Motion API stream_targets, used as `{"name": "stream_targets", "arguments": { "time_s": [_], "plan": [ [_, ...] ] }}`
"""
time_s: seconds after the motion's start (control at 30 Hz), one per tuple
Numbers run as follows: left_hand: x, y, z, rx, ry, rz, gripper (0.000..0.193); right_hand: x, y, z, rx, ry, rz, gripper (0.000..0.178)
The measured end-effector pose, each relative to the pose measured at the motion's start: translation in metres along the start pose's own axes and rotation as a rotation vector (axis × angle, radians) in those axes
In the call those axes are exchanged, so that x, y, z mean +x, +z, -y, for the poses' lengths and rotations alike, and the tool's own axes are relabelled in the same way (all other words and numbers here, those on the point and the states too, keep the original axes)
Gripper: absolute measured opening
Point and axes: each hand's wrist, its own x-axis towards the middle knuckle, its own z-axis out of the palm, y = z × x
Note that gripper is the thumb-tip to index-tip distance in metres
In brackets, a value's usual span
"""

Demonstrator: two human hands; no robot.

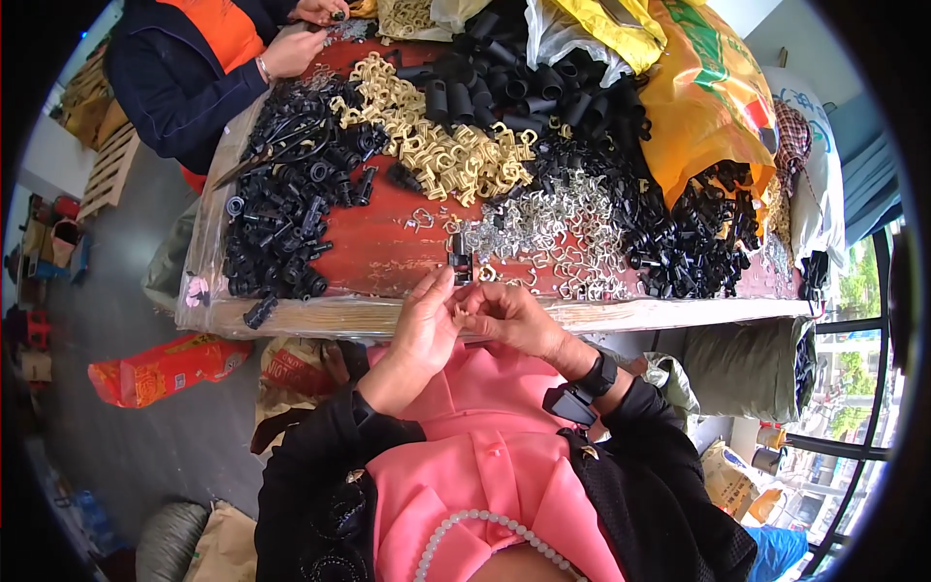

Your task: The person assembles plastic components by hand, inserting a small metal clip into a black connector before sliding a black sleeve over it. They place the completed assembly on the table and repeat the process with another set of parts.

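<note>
My two hands meet just over the table's near edge. My left hand [425, 318] is closed, and a small black plastic part [460, 257] sticks up past its fingertips. Close against it, my right hand [514, 318] pinches with thumb and fingers. What lies in that pinch is mostly hidden by the fingers and too small to name. Right beyond the hands lie a pile of small silvery metal clips [567, 228] and a heap of pale yellow U-shaped pieces [456, 155].
Black plastic fittings [291, 218] are heaped at the table's left, black tubes [485, 92] at the back. An orange bag [713, 97] spills small black parts [693, 242] on the right. Across the far left corner a co-worker's hands [296, 48] handle a small dark part. A red bag [170, 369] lies on the floor.
</note>
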Motion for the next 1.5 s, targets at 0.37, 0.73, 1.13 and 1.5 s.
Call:
{"name": "stream_targets", "arguments": {
  "time_s": [0.37,0.73,1.13,1.5],
  "plan": [
    [0.004,0.004,-0.004,-0.017,0.035,-0.039,0.019,-0.001,0.010,0.015,-0.656,-0.169,-0.037,0.020],
    [-0.017,0.009,0.001,0.081,0.080,-0.047,0.017,-0.022,-0.002,0.031,-0.476,-0.222,-0.040,0.015],
    [-0.016,0.016,0.001,0.283,0.107,0.164,0.028,-0.014,-0.004,0.037,0.076,-0.139,-0.068,0.011],
    [-0.006,0.013,-0.007,0.263,-0.110,0.079,0.023,0.003,-0.014,0.019,-0.041,-0.268,-0.176,0.013]
  ]
}}
